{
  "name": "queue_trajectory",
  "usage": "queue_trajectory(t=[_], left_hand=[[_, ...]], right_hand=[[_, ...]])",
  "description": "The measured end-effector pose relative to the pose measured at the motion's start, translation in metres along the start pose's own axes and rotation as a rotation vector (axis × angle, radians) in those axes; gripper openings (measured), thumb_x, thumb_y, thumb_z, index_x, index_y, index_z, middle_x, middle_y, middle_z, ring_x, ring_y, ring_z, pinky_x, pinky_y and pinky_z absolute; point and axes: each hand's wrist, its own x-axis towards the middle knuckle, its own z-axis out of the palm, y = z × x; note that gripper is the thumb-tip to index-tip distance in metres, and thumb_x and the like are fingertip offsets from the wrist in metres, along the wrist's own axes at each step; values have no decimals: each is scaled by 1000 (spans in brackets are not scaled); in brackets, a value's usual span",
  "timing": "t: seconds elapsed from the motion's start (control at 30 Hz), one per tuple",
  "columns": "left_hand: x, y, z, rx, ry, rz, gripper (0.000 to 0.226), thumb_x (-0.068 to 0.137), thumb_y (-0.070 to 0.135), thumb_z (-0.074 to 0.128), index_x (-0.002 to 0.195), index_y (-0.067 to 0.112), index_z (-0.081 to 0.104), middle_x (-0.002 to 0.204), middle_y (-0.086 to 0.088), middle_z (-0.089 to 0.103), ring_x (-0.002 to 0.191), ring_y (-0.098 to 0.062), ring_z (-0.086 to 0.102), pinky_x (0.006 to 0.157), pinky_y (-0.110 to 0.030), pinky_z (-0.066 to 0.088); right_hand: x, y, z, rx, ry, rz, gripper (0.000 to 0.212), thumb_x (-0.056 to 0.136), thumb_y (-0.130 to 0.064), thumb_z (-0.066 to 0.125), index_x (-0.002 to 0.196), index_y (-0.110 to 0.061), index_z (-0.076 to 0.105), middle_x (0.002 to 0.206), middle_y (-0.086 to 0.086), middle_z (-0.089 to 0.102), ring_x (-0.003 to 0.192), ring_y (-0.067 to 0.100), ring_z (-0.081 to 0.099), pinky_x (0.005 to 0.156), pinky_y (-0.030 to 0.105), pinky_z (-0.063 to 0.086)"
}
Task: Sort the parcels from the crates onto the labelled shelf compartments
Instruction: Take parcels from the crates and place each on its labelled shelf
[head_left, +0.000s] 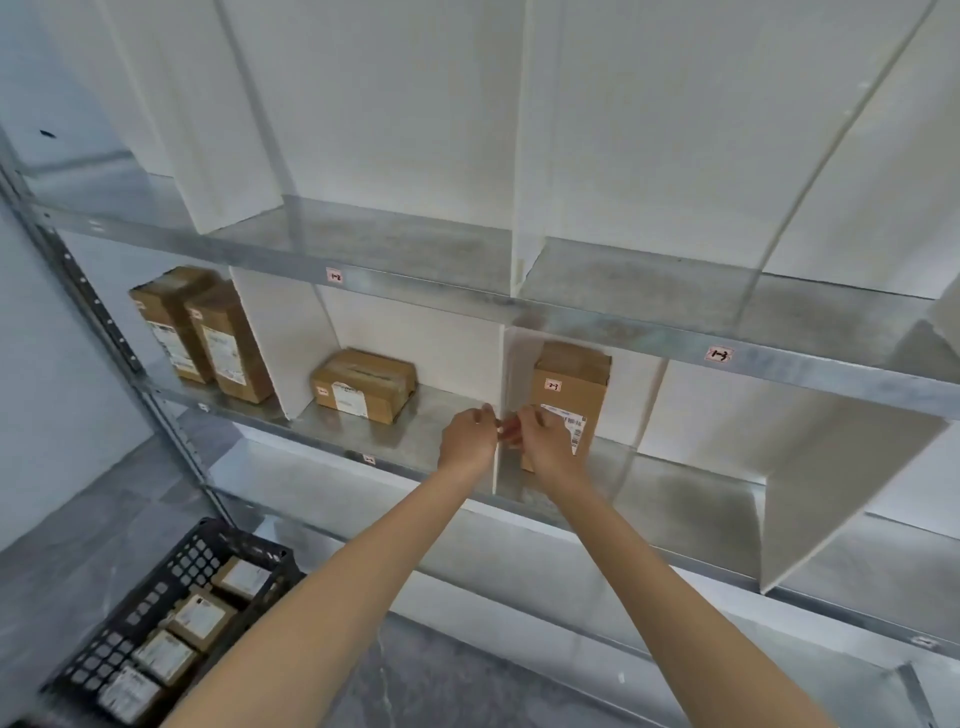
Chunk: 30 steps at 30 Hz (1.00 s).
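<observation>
Head view. Left hand (467, 435) and right hand (548, 444) meet at the white divider's (519, 364) front edge. Fingers curled, both pinching a small reddish piece (510, 429), too blurred to name. Upright parcel (574, 382) at 1 o'clock, just behind right hand. Flat parcel (363, 384) at 10 o'clock of left hand, apart. Black crate (244, 541) at 7 o'clock holds boxed parcels (200, 621).

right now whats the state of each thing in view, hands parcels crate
left hand, pinches small red item at the divider's front edge
right hand, pinches the same item
upright parcel, stands on end right of the divider
flat parcel, lies flat in the middle compartment
two left parcels, stand upright side by side
crate, on the floor, holds several parcels
</observation>
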Motion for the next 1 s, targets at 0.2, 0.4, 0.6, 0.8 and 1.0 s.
queue_trajectory(t=[0.2,0.4,0.6,0.8,1.0], left_hand=[[-35,-23,-107,-85,170,35,30,95,28,38,87,14,64,83,-1,69,87,-25,65,86,-40,52],[-81,-93,-248,-141,455,-31,23,93,24,42,84,18,62,88,-4,67,90,-23,62,89,-40,51],[-133,-165,-367,-132,688,-125,22,95,21,44,91,15,65,88,0,66,78,-15,59,62,-24,43],[-162,-222,-432,-131,855,-246,23,96,20,42,92,16,65,88,0,67,67,-12,55,56,-22,41],[-157,-265,-469,-165,953,-338,22,98,19,41,92,17,63,88,0,67,65,-12,56,53,-20,40]], right_hand=[[-43,-28,77,-23,-134,-76,34,97,-16,36,78,-6,63,78,12,69,67,17,62,62,22,43],[-100,-51,183,-21,-312,-106,33,99,-16,37,76,-11,61,76,10,67,69,19,60,63,22,45],[-153,-60,273,-74,-487,-140,32,100,-17,35,87,-6,63,82,10,68,69,13,60,61,18,42],[-177,-58,342,-159,-628,-180,30,98,-13,38,85,-4,63,84,15,68,69,15,61,56,14,41],[-167,-46,410,-209,-749,-192,30,97,-11,38,83,-5,64,73,6,66,68,15,61,66,21,46]])
